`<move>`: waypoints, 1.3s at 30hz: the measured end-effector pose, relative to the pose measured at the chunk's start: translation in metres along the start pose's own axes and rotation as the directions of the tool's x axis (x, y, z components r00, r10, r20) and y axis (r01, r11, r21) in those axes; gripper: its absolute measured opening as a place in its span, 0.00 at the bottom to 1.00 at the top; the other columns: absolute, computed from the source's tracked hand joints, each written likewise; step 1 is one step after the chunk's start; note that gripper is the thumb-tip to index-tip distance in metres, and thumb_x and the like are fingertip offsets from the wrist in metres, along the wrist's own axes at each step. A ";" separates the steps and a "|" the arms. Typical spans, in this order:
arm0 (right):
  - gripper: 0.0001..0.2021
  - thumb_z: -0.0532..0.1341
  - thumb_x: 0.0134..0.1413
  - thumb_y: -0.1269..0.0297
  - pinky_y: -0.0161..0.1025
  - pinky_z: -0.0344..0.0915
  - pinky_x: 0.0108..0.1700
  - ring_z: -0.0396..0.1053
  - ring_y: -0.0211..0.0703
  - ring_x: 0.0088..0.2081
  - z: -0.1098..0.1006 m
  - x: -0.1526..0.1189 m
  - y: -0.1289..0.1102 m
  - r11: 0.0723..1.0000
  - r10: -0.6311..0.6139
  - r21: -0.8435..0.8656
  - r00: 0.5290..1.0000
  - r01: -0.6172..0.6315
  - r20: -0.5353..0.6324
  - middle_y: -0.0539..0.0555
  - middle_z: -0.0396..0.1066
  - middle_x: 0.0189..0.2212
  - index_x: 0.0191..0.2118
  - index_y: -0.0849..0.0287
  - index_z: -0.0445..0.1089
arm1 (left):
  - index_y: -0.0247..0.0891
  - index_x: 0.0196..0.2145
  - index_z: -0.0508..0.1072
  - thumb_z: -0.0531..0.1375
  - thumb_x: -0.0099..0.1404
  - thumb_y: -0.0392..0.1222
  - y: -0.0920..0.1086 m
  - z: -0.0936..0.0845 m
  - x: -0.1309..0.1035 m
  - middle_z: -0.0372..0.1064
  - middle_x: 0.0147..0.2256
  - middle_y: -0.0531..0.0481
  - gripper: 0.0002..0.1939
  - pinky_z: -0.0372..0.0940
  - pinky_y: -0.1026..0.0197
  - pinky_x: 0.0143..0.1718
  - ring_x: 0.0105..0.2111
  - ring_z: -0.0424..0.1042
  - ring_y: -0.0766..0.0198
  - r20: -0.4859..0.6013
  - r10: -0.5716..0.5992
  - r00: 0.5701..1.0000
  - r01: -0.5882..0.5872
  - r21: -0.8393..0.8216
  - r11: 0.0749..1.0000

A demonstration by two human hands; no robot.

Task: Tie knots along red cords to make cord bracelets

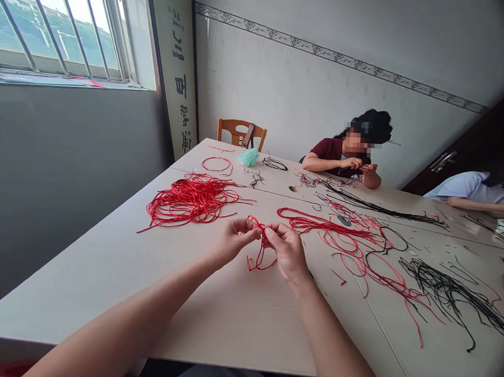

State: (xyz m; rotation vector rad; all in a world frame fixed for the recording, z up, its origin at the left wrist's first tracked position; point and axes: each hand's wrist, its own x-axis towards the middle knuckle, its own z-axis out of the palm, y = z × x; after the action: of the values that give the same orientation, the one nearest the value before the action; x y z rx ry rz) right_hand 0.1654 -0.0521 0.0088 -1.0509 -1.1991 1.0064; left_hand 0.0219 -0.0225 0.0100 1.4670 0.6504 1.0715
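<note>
Left hand (237,236) and right hand (288,252) are pinching red cord (262,250) mid-counter (235,324), fingertips closed. Long axis is running from fingertips toward near edge (232,366); room is opening between.

barred window (57,26), left | wooden chair (235,125), far side | green plastic bag (248,157) | dark door (488,140), right

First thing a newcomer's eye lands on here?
Probably the bright heap of red cords on the pale table, left of centre. Next, the left hand and right hand pinching a looped red cord mid-picture. Then the dark tangle of black cords at right.
</note>
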 end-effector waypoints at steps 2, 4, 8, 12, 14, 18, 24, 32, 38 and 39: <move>0.10 0.61 0.45 0.59 0.34 0.63 0.28 0.64 0.36 0.25 0.000 0.000 0.000 1.000 0.006 0.027 1.000 -0.006 -0.002 0.51 0.69 0.23 0.30 0.61 0.69 | 0.33 0.27 0.71 0.61 0.54 0.46 -0.001 0.001 0.000 0.69 0.27 0.49 0.12 0.60 0.62 0.36 0.30 0.67 0.65 0.021 -0.056 0.998 0.057 -0.094 0.994; 0.09 0.62 0.44 0.60 0.34 0.62 0.28 0.63 0.35 0.24 0.001 0.000 0.000 0.999 0.000 0.045 1.000 0.000 -0.004 0.49 0.67 0.22 0.29 0.61 0.68 | 0.33 0.27 0.71 0.62 0.54 0.45 0.000 0.001 0.000 0.70 0.27 0.49 0.11 0.60 0.62 0.37 0.31 0.67 0.65 0.037 -0.080 0.996 0.085 -0.149 0.985; 0.07 0.61 0.45 0.62 0.33 0.62 0.29 0.62 0.34 0.25 0.000 -0.001 0.000 0.999 -0.014 0.046 1.000 0.013 0.016 0.49 0.67 0.24 0.29 0.60 0.68 | 0.33 0.27 0.70 0.62 0.54 0.43 0.002 0.001 0.000 0.68 0.26 0.51 0.09 0.59 0.63 0.37 0.30 0.66 0.67 0.049 -0.066 0.997 0.074 -0.201 0.977; 0.08 0.62 0.45 0.61 0.34 0.64 0.30 0.66 0.37 0.27 0.001 -0.002 -0.002 0.986 -0.120 -0.117 0.993 0.117 -0.016 0.50 0.69 0.26 0.30 0.59 0.67 | 0.33 0.26 0.69 0.61 0.55 0.45 0.000 0.001 0.000 0.66 0.26 0.52 0.10 0.58 0.64 0.34 0.29 0.64 0.68 0.037 -0.039 0.999 0.045 -0.160 0.986; 0.08 0.62 0.45 0.61 0.36 0.66 0.32 0.68 0.39 0.27 0.001 -0.003 -0.003 0.959 -0.173 -0.232 0.985 0.165 -0.013 0.52 0.70 0.26 0.31 0.59 0.68 | 0.34 0.27 0.69 0.60 0.56 0.45 -0.001 0.000 0.000 0.66 0.27 0.51 0.11 0.57 0.65 0.33 0.28 0.64 0.68 0.018 -0.012 1.000 0.013 -0.093 0.996; 0.07 0.59 0.48 0.62 0.37 0.67 0.33 0.69 0.41 0.29 0.001 -0.005 -0.005 0.910 -0.220 -0.358 0.975 0.209 0.009 0.54 0.72 0.28 0.33 0.59 0.69 | 0.34 0.26 0.69 0.59 0.57 0.44 0.000 0.000 -0.001 0.66 0.27 0.51 0.09 0.57 0.65 0.33 0.29 0.63 0.67 -0.027 0.064 0.998 -0.062 0.083 0.995; 0.05 0.57 0.49 0.65 0.37 0.67 0.31 0.68 0.39 0.27 0.002 -0.007 -0.004 0.782 -0.354 -0.549 0.935 0.295 -0.002 0.53 0.71 0.27 0.30 0.58 0.68 | 0.35 0.24 0.69 0.59 0.56 0.42 0.000 0.003 -0.002 0.66 0.25 0.52 0.08 0.57 0.64 0.32 0.28 0.63 0.67 -0.105 0.122 0.987 -0.095 0.234 0.968; 0.04 0.55 0.50 0.66 0.34 0.65 0.29 0.66 0.37 0.26 0.010 -0.008 -0.002 0.778 -0.365 -0.566 0.930 0.273 -0.053 0.52 0.69 0.27 0.30 0.59 0.66 | 0.34 0.27 0.67 0.59 0.56 0.44 -0.007 0.008 -0.002 0.66 0.26 0.51 0.10 0.59 0.63 0.35 0.29 0.65 0.67 -0.084 -0.079 0.993 0.068 -0.127 0.990; 0.05 0.56 0.50 0.64 0.34 0.64 0.29 0.66 0.37 0.25 0.013 -0.009 -0.001 0.821 -0.312 -0.528 0.945 0.216 -0.100 0.52 0.69 0.26 0.30 0.59 0.66 | 0.34 0.26 0.66 0.59 0.56 0.43 -0.006 0.013 -0.005 0.65 0.26 0.52 0.09 0.58 0.64 0.34 0.29 0.64 0.68 -0.137 -0.068 0.988 0.047 -0.146 0.988; 0.05 0.56 0.50 0.64 0.35 0.64 0.30 0.66 0.37 0.25 0.014 -0.010 -0.001 0.819 -0.315 -0.531 0.944 0.216 -0.102 0.52 0.69 0.26 0.30 0.59 0.65 | 0.35 0.26 0.66 0.59 0.55 0.43 -0.006 0.014 -0.005 0.65 0.25 0.53 0.09 0.58 0.64 0.34 0.28 0.63 0.68 -0.155 -0.067 0.986 0.044 -0.147 0.988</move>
State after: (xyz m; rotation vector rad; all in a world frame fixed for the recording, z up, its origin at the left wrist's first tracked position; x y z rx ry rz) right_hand 0.1505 -0.0606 0.0088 -1.3107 -1.4511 0.3535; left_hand 0.0333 -0.0318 0.0034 1.2415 0.7079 1.1757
